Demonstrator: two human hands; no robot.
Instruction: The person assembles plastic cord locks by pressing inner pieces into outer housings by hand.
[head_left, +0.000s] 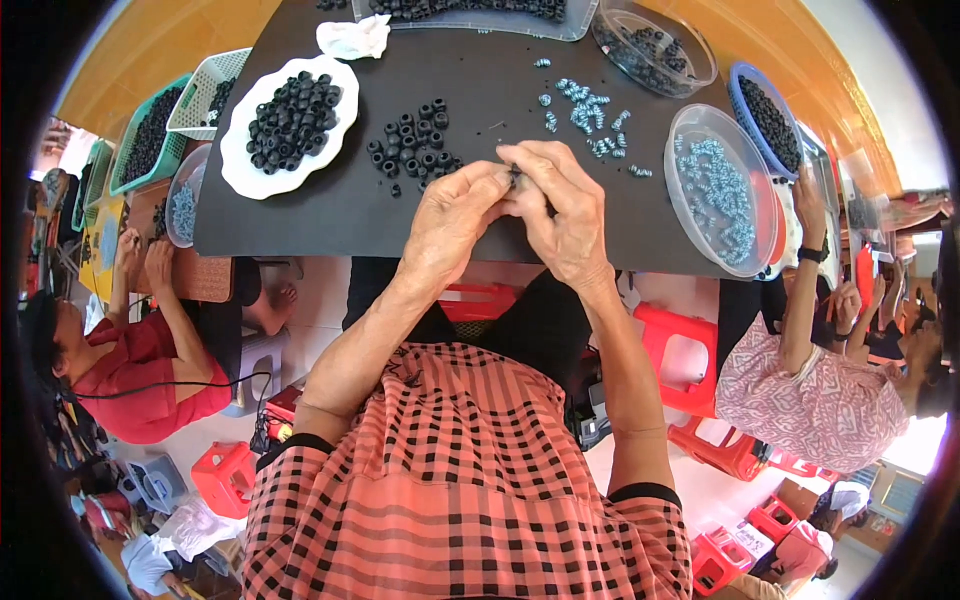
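Note:
My left hand (448,215) and my right hand (565,215) meet above the near edge of the dark table, fingers closed together. Between the fingertips shows a small black part (515,176), mostly hidden, so its exact shape is unclear. Just beyond my left hand lies a loose group of round, hollow black parts (408,145). Past my right hand are scattered blue-and-white striped, coil-like pieces (583,108). A white scalloped plate (240,160) to the left bears a heap of the same black parts (292,118).
A clear round tub (765,225) of striped pieces stands right, beside a blue basket (740,95) of black parts. Further back are another clear tub (685,82), a clear tray (480,24) and crumpled white tissue (354,38). People work at both sides; red stools (675,365) stand below.

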